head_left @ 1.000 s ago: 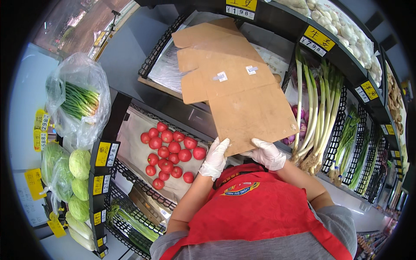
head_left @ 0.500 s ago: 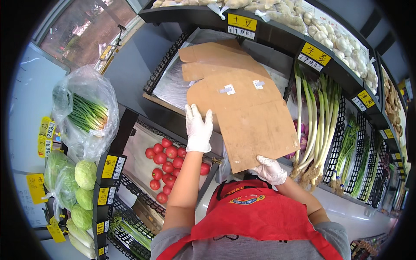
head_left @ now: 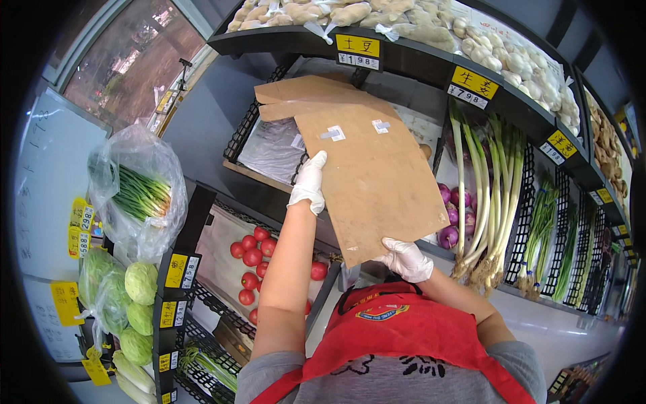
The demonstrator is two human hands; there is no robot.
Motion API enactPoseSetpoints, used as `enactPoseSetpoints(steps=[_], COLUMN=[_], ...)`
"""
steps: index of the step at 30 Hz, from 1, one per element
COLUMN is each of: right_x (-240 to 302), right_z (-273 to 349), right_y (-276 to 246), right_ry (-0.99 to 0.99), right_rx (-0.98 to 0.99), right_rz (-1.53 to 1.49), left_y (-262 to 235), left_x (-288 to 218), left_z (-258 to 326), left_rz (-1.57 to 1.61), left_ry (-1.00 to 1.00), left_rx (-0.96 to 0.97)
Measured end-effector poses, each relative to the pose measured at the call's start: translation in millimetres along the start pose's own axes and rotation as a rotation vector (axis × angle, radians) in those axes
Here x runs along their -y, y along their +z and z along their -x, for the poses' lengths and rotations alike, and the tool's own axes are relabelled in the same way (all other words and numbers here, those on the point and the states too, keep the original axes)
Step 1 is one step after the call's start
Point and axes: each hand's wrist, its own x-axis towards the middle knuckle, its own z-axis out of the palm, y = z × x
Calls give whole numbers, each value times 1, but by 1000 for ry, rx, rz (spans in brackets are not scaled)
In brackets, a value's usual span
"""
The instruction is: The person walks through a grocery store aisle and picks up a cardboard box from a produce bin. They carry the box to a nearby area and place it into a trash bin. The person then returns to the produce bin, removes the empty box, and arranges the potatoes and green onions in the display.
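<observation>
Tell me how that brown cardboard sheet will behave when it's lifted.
The cardboard sheet is probably light for its size, since its edge looks thin. Its near panel should stay fairly stiff: it looks flat where the right hand grips the near edge. The slit flaps at the far end may bend more easily.

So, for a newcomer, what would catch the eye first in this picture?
Probably the large brown cardboard sheet in the centre, with white-gloved hands at its edges. Then the bright red apron below it, and the red tomatoes to the sheet's lower left.
</observation>
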Motion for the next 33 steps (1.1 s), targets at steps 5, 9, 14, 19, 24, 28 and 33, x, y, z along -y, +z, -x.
enactPoseSetpoints(steps=[5, 9, 14, 19, 24, 28, 33], right_x=[3, -3, -16, 0, 43, 78, 114], right_z=[-19, -28, -32, -37, -15, -30, -93], right_y=[-8, -13, -9, -23, -51, -88, -53], right_ry=[-15, 36, 148, 371, 376, 287, 232], right_rx=[-37, -52, -25, 138, 141, 99, 119], right_rz=[77, 79, 39, 66, 314, 323, 407], left_y=[-7, -15, -52, -105, -168, -172, -176], left_x=[-1, 9, 33, 32, 9, -20, -34], left_z=[-7, 1, 0, -11, 9, 31, 65], left_rz=[61, 8, -55, -83, -192, -267, -358], left_ry=[-4, 14, 52, 93, 51, 5, -42], left_rx=[5, -106, -129, -104, -122, -89, -61])
